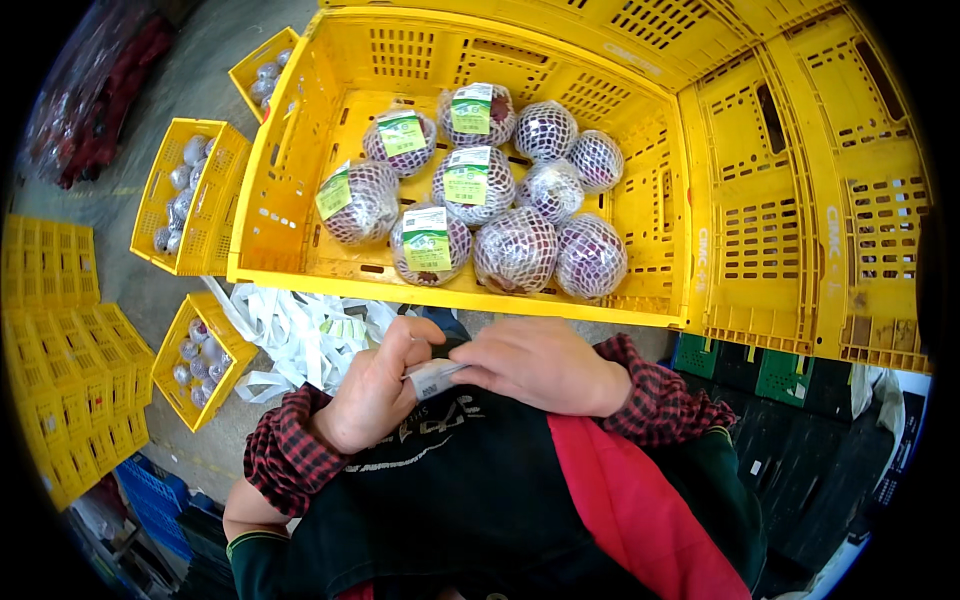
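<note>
In front of my body, my left hand [375, 388] and my right hand [545, 365] are close together, fingers bent. A small white printed label [436, 380] is pinched between them, its left end at my left fingers and its right end under my right fingertips. Just beyond stands a big yellow crate [460, 290] with several round, purple-red pieces of produce [515, 250] inside, each in a white net and clear wrap. Those toward the left bear green and white labels [426, 238]; the ones on the right show none.
Smaller yellow crates [205, 225] with wrapped round produce stand on the floor at left. White strips of label backing [310, 330] lie heaped below the big crate's near left corner. Yellow crates [75, 370] are stacked far left, and tall yellow crate walls [765, 215] rise at right.
</note>
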Motion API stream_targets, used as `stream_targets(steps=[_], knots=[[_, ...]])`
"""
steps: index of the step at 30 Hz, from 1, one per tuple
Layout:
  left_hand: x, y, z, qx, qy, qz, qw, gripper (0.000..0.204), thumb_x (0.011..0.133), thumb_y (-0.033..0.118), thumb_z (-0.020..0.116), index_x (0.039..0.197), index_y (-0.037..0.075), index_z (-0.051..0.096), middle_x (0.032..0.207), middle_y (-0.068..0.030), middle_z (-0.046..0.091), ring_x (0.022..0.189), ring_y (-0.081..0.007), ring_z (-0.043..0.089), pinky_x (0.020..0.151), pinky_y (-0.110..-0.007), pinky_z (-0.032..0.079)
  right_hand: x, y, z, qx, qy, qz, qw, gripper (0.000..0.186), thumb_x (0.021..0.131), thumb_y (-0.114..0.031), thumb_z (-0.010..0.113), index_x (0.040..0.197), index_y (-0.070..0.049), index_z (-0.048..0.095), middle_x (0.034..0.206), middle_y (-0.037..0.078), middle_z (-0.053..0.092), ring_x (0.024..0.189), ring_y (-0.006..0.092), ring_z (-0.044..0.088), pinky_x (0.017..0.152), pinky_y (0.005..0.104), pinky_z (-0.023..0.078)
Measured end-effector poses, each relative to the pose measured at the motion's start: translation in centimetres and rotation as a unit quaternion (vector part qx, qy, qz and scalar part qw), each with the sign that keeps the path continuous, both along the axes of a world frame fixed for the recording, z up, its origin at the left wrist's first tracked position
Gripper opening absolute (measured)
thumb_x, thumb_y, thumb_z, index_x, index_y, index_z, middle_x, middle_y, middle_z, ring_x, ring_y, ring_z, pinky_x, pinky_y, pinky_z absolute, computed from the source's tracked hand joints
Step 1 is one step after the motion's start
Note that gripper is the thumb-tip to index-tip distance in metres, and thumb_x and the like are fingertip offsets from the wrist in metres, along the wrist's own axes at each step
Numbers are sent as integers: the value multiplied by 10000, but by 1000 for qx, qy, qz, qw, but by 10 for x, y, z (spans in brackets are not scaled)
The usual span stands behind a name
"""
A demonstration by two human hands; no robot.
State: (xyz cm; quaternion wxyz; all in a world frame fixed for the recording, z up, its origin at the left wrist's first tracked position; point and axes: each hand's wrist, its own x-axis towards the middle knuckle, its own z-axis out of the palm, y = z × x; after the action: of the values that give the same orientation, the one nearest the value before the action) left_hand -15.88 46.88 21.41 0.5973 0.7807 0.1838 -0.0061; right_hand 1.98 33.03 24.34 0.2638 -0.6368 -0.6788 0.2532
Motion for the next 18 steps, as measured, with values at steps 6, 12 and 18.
stream_targets(steps=[6, 12, 18], knots=[[-7, 25, -23, 124, -69, 4, 990, 156, 864, 3, 628, 1000, 61, 580, 822, -134, 628, 741, -343, 652, 637, -354, 512, 115, -3, -41, -125, 75, -331, 932, 229, 886, -241, 661, 952, -27, 614, 794, 96, 645, 710, 168, 617, 672, 332, 490], [0, 17, -13, 252, -160, -54, 953, 340, 717, -22, 652, 1040, 45, 571, 775, -91, 539, 644, -270, 595, 588, -348, 488, 125, 4, -76, -69, -347, -97, 930, 674, 732, -406, 757, 1207, 16, 533, 1015, 133, 545, 1023, 297, 525, 842, 383, 443], [16, 31, 1, 327, -200, 2, 923, 335, 673, -58, 659, 983, 34, 573, 801, -95, 562, 677, -268, 576, 606, -325, 469, 103, 21, -83, -126, -342, -26, 931, 583, 736, -385, 754, 1111, 28, 582, 942, 118, 554, 987, 286, 539, 850, 388, 430]])
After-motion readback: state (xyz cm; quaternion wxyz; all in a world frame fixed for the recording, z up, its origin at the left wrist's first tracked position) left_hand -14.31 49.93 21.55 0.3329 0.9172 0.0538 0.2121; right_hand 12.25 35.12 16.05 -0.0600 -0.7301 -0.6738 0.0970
